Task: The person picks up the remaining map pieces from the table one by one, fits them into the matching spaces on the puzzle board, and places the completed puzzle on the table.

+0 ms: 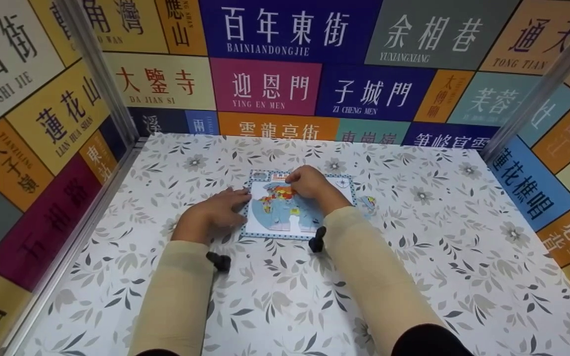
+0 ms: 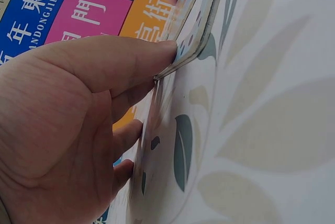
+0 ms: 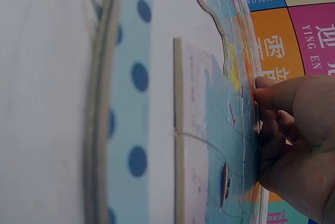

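A world map jigsaw puzzle (image 1: 280, 206) lies on the patterned table, in a tray with a blue dotted border (image 3: 138, 77). At its left side is my left hand (image 1: 223, 208), fingers extended. The left wrist view shows that thumb touching the tray's corner (image 2: 191, 46) while the other fingertips rest on the table. My right hand (image 1: 309, 182) reaches over the map's upper part, next to the orange and red area. Its thumb and curled fingers pinch at a puzzle piece there, mostly hidden by the hand. White backing shows through a gap low in the map.
A loose puzzle piece (image 1: 366, 203) lies just right of the tray, beside my right wrist. The table (image 1: 463, 257) has a grey leaf and flower print. Walls with colourful street-name panels (image 1: 267, 86) stand behind and at both sides.
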`<state>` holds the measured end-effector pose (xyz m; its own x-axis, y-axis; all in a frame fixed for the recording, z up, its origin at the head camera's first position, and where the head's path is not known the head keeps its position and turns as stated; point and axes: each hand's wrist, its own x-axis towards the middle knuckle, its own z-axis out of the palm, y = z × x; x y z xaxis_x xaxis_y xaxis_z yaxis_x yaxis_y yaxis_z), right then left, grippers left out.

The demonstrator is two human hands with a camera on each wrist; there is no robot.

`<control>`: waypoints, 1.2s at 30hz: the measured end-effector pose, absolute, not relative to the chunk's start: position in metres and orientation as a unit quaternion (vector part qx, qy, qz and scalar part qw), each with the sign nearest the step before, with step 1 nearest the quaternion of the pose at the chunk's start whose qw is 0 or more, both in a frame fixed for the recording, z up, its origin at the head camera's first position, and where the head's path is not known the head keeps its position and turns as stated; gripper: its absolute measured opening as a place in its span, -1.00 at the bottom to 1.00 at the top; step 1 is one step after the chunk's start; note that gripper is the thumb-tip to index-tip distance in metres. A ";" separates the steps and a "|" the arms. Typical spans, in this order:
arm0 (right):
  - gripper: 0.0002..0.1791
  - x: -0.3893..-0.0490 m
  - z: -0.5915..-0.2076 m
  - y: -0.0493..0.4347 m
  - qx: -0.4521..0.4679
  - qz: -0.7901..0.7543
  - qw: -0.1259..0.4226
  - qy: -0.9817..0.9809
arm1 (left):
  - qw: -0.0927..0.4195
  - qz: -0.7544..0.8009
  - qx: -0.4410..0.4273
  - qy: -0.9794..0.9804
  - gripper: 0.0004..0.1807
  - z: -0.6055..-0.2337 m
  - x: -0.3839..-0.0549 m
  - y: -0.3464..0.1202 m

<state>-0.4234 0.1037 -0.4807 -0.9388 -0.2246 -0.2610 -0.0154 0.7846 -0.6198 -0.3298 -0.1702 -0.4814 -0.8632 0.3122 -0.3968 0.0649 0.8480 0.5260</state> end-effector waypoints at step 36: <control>-0.66 -0.374 -0.437 0.178 -0.109 -0.404 0.097 0.903 | 0.250 0.271 0.084 0.926 -0.16 -0.485 -0.333 -0.173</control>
<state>-0.3738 0.1783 -0.4368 -0.9573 -0.2755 -0.0879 -0.1180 0.6498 -0.7509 -0.3326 -0.1731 -0.4854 -0.8609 0.2904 -0.4177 0.0194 0.8392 0.5435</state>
